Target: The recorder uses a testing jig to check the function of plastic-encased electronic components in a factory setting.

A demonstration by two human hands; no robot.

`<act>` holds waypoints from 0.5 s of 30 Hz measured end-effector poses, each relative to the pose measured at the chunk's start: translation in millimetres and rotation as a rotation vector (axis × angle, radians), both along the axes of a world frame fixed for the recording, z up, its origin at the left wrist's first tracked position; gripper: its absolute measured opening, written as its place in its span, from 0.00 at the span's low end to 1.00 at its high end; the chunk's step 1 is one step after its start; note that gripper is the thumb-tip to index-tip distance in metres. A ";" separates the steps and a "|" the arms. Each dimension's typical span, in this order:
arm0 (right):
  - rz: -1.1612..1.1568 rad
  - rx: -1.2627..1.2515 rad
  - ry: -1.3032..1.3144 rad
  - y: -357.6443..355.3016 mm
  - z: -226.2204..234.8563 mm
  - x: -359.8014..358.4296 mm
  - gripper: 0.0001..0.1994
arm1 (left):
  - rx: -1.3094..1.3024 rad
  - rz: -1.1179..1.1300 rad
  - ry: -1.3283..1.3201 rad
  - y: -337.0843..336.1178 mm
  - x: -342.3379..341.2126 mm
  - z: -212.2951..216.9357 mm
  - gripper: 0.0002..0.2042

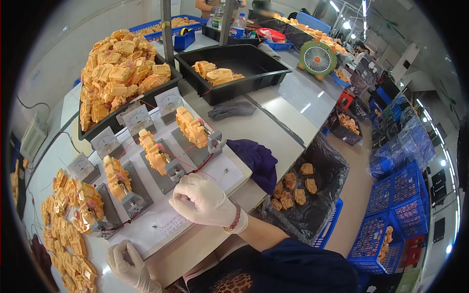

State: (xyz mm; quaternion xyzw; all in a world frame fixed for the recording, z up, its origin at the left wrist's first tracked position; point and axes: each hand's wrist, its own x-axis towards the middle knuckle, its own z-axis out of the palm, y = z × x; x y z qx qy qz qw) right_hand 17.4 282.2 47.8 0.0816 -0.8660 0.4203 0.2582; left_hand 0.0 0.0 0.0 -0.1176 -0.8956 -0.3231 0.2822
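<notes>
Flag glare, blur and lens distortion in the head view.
Head view: ceiling lights look blown out; head view: bright streaks reflect off the worktable; head view: corners black, blue crates skewed toward the fisheye rim; head view: right hand and left hand show no obvious motion blur.

The head camera is looking down and forward, close above the left hand (pixel 128 267), right hand (pixel 205 199) and bench (pixel 259 128). Its fisheye is taking in floor (pixel 359 171) at right.

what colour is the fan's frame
The fan has a green frame, seen in the head view.
</notes>
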 end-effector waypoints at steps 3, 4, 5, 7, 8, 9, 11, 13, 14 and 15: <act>0.017 -0.006 0.003 1.1 2.6 -1.7 0.07 | 0.059 0.033 0.002 4.8 0.5 4.0 0.01; 0.018 -0.026 -0.035 0.8 5.5 -0.2 0.07 | 0.016 0.010 0.038 2.9 -0.1 3.9 0.01; 0.021 -0.043 -0.072 -0.1 8.0 0.7 0.07 | -0.026 -0.012 0.074 1.0 0.0 3.3 0.02; 0.024 -0.031 -0.039 0.4 7.5 -0.1 0.06 | -0.031 0.004 0.079 4.7 -1.5 8.5 0.02; 0.007 -0.035 -0.014 1.3 6.9 0.8 0.06 | -0.051 -0.001 0.075 6.4 0.4 10.2 0.02; 0.029 -0.021 -0.009 2.3 6.6 2.0 0.06 | -0.038 0.022 0.080 7.2 2.1 8.9 0.02; 0.015 -0.001 -0.055 -0.9 4.0 -0.5 0.05 | -0.013 0.060 -0.010 3.2 3.8 4.7 0.04; 0.034 -0.002 -0.081 -4.1 4.8 1.1 0.05 | -0.009 0.070 0.009 2.6 5.4 7.7 0.04; 0.028 -0.003 -0.067 -4.7 3.1 -0.4 0.04 | -0.016 0.055 0.026 3.0 5.2 9.9 0.05; 0.014 -0.007 -0.057 -5.1 3.2 0.7 0.04 | -0.013 0.070 0.023 3.8 5.8 12.2 0.05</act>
